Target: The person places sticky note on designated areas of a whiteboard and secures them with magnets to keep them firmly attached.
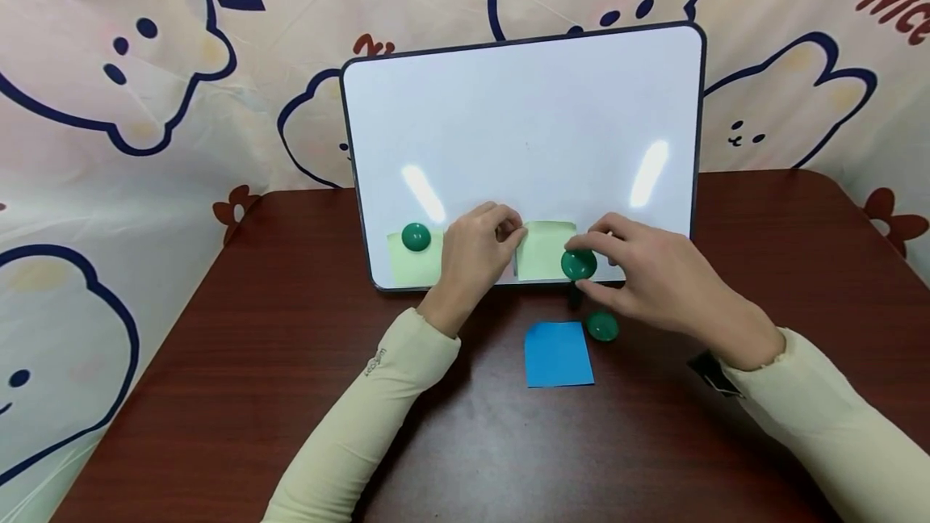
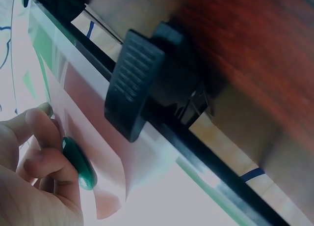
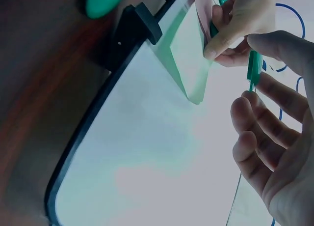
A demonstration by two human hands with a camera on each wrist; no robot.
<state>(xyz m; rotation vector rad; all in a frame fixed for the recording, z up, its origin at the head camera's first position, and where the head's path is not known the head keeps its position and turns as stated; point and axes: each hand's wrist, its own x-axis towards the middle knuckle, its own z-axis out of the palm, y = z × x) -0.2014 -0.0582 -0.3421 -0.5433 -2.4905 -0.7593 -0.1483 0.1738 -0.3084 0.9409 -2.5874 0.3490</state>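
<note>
A pale green sticky note (image 1: 541, 247) stands against the lower part of the whiteboard (image 1: 530, 127). My left hand (image 1: 474, 253) pinches its upper left edge, fingers curled. Below those fingers, the left wrist view shows a pink sticky note (image 2: 88, 132) with a round green magnet (image 2: 81, 167) on it; both are mostly hidden in the head view. My right hand (image 1: 650, 273) holds another green magnet (image 1: 579, 265) between thumb and fingers, in front of the pale green note's right side. Seen from the right wrist, this magnet (image 3: 254, 69) is apart from the board.
Farther left on the board, a green magnet (image 1: 416, 237) sits on another pale green note (image 1: 407, 265). A blue sticky note (image 1: 559, 355) and a loose green magnet (image 1: 602, 326) lie on the brown table (image 1: 240, 370). Black clips (image 2: 132, 83) grip the board's lower edge.
</note>
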